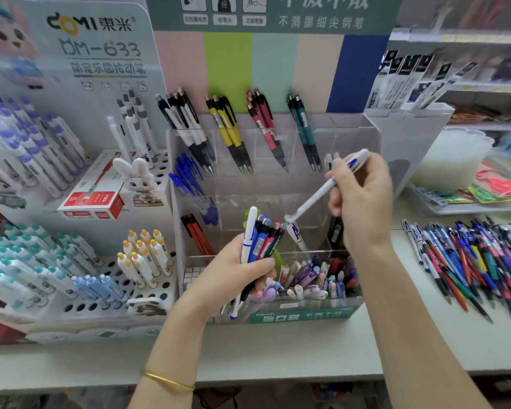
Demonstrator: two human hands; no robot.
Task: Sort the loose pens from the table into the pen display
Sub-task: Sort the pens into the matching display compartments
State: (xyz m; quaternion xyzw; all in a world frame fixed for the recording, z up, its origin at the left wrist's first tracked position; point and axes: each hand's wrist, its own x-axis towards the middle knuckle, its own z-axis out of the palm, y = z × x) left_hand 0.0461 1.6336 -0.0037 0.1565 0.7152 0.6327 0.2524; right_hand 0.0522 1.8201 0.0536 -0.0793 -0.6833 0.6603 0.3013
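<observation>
Right now the left hand (233,273) grips a bundle of pens (261,240) upright, fingers & thumb curled round them, just in front of the pen display (363,134); white, blue, red & dark barrels, tips down. The right hand (363,199) pinches a white pen (313,199) w/ a blue clip, tilted, its lower end pointing down-left over the display's middle, just above a lettered white pen (297,236) standing in a compartment there; touching or apart, can't tell. The clear display's back row holds black-and-white pens (189,128), yellow pens (227,125), red pens (263,122) & teal pens (303,125), one colour per compartment. Blue pens (189,178) sit in the left compartment of the next row. The front compartment has mixed pastel pens (313,278). The loose pens (469,258) lie in a heap on the table (307,349), right of the display, near the right forearm. A gold bangle (168,380) circles the left wrist.
</observation>
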